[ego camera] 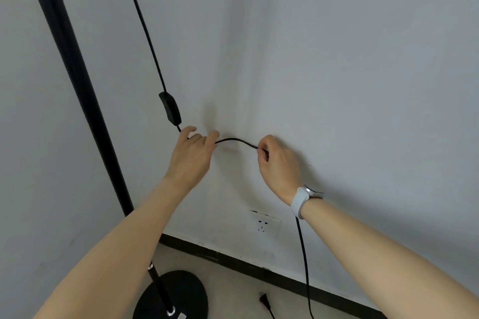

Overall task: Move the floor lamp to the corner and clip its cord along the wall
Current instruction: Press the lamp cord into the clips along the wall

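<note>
Your left hand [193, 153] and right hand [278, 160] each pinch the cord [234, 140] in their fingers against the wall [337, 72]; it sags between them. Inline switch [170, 109] at 11 o'clock of your left hand. Floor lamp [77, 80] stands at 7 o'clock, in the corner. Plug [265, 300] lies on the floor [238, 292].

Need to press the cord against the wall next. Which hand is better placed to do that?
Probably the left hand: it holds the cord with its fingertips already at the wall, just below the switch. The right hand pinches the slack, keeping it taut.
</note>
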Motion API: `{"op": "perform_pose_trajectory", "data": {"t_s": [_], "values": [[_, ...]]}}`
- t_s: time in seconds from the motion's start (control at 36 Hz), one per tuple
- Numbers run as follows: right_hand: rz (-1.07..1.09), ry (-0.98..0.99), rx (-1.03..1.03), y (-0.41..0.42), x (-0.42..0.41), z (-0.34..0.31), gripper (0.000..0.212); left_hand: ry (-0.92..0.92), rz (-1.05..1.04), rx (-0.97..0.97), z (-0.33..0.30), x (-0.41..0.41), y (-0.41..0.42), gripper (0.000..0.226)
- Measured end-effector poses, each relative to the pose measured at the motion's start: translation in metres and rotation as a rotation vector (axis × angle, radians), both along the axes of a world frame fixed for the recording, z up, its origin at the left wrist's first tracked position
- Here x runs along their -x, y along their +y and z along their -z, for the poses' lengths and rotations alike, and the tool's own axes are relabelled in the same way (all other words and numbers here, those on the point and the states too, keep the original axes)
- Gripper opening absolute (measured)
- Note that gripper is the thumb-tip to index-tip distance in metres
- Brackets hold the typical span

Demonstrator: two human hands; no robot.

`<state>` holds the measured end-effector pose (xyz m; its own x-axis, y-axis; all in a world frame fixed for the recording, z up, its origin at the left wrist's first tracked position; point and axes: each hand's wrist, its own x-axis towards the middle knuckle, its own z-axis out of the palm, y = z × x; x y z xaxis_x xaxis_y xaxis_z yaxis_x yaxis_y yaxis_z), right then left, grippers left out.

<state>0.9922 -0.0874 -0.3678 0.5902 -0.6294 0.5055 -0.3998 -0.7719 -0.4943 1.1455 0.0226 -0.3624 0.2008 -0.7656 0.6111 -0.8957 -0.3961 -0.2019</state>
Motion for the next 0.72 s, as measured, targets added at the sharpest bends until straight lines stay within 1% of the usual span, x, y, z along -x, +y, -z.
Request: {"op": "perform_pose_trajectory", "data": {"t_s": [0.03, 0.14, 0.19, 0.28, 0.42, 0.58, 0.72], "values": [[-0.012, 0.033, 0.029, -0.001, -0.003, 0.0, 0.011, -0.009, 0.009, 0.019, 0.001, -0.004, -0.001, 0.023], [-0.073, 0.211, 0.179, 0.001, -0.014, 0.01, 0.014, -0.06, 0.021, 0.022, 0.018, -0.01, -0.003, 0.028], [-0.089, 0.26, 0.22, 0.003, -0.02, 0.016, 0.013, -0.051, 0.025, 0.042, 0.027, -0.013, -0.005, 0.024], [-0.076, 0.216, 0.176, 0.001, -0.022, 0.02, 0.016, -0.023, 0.065, 0.112, 0.033, -0.018, -0.006, 0.012], [-0.066, 0.162, 0.133, 0.0, -0.024, 0.025, 0.018, 0.007, 0.066, 0.155, 0.037, -0.016, -0.008, 0.015], [-0.059, 0.099, 0.083, -0.003, -0.026, 0.027, 0.016, 0.026, 0.019, 0.109, 0.035, -0.014, -0.015, 0.017], [-0.106, 0.067, 0.104, -0.004, -0.026, 0.017, 0.013, 0.01, -0.007, 0.114, 0.037, -0.014, -0.018, 0.019]]}}
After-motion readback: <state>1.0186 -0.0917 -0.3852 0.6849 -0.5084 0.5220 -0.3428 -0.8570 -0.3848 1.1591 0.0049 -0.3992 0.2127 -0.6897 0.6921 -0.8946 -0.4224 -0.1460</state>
